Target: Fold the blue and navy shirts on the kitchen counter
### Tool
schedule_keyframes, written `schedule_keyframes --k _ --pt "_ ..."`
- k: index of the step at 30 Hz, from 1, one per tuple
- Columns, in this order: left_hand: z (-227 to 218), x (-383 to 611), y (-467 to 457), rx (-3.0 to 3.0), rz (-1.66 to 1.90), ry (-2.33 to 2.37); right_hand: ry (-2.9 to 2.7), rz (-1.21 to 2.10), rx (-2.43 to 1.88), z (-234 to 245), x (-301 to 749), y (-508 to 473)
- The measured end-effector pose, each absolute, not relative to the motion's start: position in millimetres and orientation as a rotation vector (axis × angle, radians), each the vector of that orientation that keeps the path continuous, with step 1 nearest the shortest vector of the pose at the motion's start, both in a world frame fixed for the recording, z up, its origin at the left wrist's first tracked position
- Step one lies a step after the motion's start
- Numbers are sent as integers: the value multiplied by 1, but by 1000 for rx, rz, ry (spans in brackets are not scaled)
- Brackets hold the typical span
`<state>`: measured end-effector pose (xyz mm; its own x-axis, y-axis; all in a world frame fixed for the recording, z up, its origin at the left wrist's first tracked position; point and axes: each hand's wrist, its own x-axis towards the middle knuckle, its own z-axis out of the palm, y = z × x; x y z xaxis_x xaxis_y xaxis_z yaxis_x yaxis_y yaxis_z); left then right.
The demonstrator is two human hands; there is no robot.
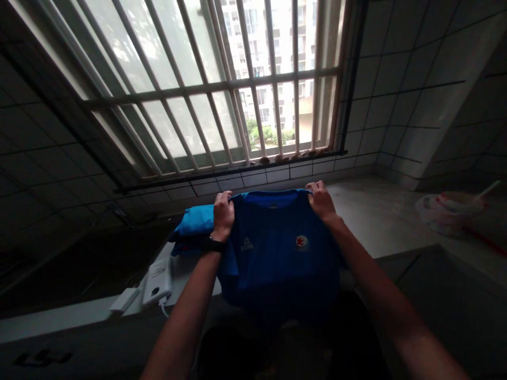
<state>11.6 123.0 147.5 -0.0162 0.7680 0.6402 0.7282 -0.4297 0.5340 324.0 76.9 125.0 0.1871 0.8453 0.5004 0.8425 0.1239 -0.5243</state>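
A dark blue T-shirt (273, 264) hangs spread in front of me, its neckline at the top and its lower part dropping over the counter's front edge. It bears a pale logo on one side of the chest and a round red-and-white badge on the other. My left hand (224, 214) is closed on one shoulder of the shirt; a dark band circles that wrist. At the opposite shoulder, my right hand (320, 199) pinches the cloth. Just left of my left hand lies a stack of folded blue clothes (196, 219), lighter blue on top.
A white power bank (157, 281) with a cable and a small white block (124, 301) lie at the counter's left edge. To the right, a plastic-wrapped tub (455, 203) with a stick stands on the pale counter (368, 211). A barred window (237, 84) rises behind.
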Motion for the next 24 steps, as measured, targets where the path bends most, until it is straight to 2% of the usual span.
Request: schedule_keyframes --k 1,3,6,7,10,16,24 --pt "139 22 120 2257 1459 1670 -1547 -93 -1709 123 313 75" --pt "108 43 103 2440 1304 1636 -1583 -70 -1806 103 290 63" --pt "45 59 67 2580 624 1534 -1863 385 -2099 49 263 34" --pt "27 60 57 2580 475 1516 -1909 445 -2160 31 259 25" --pt "-6 54 39 2593 308 1527 -1975 305 -2183 -6 256 9" --pt "1 49 55 2690 83 1580 -2027 316 -2253 -6 266 27" --pt "22 -2 56 2773 -5 1785 -2055 343 -2239 0 275 44"
